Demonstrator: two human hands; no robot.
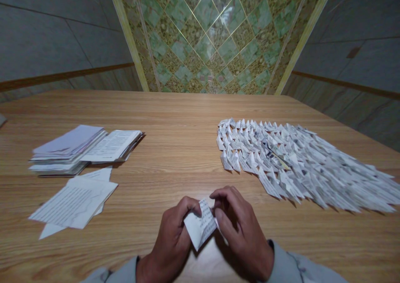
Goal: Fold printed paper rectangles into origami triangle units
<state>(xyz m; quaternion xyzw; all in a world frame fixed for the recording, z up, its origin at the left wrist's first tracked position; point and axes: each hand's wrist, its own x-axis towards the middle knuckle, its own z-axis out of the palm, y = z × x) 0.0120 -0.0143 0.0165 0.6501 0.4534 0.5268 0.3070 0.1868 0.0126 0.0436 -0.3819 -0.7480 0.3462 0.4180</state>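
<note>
Both hands meet low in the middle of the view over the wooden table [181, 149]. My left hand [170, 245] and my right hand [242, 233] pinch a small folded piece of printed paper [200, 226] between fingers and thumbs. The piece is folded to a point that hangs toward me. Each hand grips one side of it, fingers curled closed.
A large spread of several folded paper pieces [296, 162] lies in rows at the right. Loose printed sheets [75, 201] lie at the left, with two stacks of printed paper [84, 149] behind them. A tiled wall [212, 33] rises beyond the far table edge.
</note>
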